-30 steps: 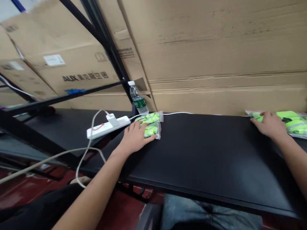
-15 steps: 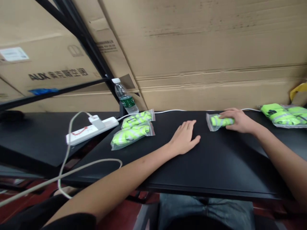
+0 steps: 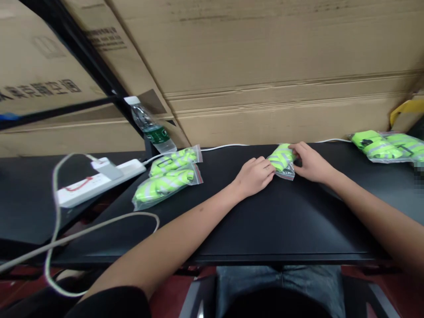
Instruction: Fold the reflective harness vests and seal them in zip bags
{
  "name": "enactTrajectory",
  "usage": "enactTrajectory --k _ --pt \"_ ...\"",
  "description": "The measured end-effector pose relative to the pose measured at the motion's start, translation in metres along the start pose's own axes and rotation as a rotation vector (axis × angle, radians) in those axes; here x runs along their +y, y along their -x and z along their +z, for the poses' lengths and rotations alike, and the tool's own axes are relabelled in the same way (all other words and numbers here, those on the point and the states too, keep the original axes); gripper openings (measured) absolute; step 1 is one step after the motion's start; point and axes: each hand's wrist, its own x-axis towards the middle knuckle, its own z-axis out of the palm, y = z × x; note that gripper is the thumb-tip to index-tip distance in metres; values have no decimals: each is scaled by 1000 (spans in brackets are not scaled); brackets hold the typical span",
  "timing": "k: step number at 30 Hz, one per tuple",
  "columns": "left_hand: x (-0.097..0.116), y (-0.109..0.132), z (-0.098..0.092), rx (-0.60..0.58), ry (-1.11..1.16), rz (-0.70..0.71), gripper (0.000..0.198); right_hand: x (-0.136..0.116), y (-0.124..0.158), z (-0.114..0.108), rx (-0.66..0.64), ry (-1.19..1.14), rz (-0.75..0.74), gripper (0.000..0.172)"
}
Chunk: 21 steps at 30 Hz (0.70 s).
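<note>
A small clear zip bag with a folded neon-yellow reflective item (image 3: 281, 157) lies on the black table, its sealed edge turned toward me. My left hand (image 3: 254, 177) closes on the bag's left side, fingers curled together. From the right, my right hand (image 3: 310, 163) pinches the other side between thumb and fingers. The fingertips partly cover the bag. To the left lie two similar bags, an upper neon-yellow bag (image 3: 174, 160) and a lower neon-yellow bag (image 3: 164, 185). More neon-yellow bags (image 3: 376, 145) lie at the far right.
A water bottle (image 3: 153, 128) leans at the back left by a black metal frame (image 3: 89, 57). A white power strip (image 3: 99, 182) with a plugged-in charger and a loose cable (image 3: 132, 215) is at the left. Large cardboard boxes (image 3: 258, 57) stand behind the black table (image 3: 265, 229).
My right hand has brought the bag left and turned it so its sealed edge faces me. My left hand has gone from spread fingers to closing on it. The view has shifted slightly right.
</note>
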Motion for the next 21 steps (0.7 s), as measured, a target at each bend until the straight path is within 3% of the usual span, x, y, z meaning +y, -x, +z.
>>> enactTrajectory --k 3,6,9,14,17,19,21 --pt "-2 2 0 78 -72 37 23 -14 1 -5 36 24 -70 49" --pt "-3 5 -2 112 -90 12 21 -29 2 -14 111 17 -209 36" --pt "-4 6 -3 117 -35 -11 17 -45 1 -19 0 -16 -323 18" --pt "-1 6 -2 192 140 -69 14 -59 -2 -11 -180 -73 -141 11" --pt "7 4 -7 307 195 -214 8 -55 -3 -5 -151 -220 -31 9" --pt "11 2 -12 372 158 -402 7 -52 -3 -2 -116 -265 24 10" --pt "11 0 -16 293 167 -613 24 -51 -2 3 -83 -285 46 10"
